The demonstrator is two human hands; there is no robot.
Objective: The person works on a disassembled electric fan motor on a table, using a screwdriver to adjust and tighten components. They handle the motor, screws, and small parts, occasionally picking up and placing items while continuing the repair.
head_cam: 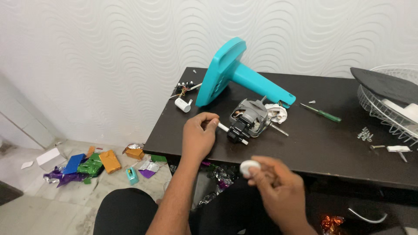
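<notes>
White wavy-textured wall behind dark brown wooden bench (313, 143). Big turquoise plastic fan stand (235, 72) lies tipped at back, white wire fan guard (385, 109) at right edge. Grey metal fan motor (249, 122) sits mid-bench, just in front of stand. Left hand (198, 137) pinches thin white rod (223, 127) that reaches the motor; right hand (276, 185) pinches small white round cap (249, 166) near bench front edge. Green-handled screwdriver (324, 114) right of motor, loose silver screws (365, 134) further right.
</notes>
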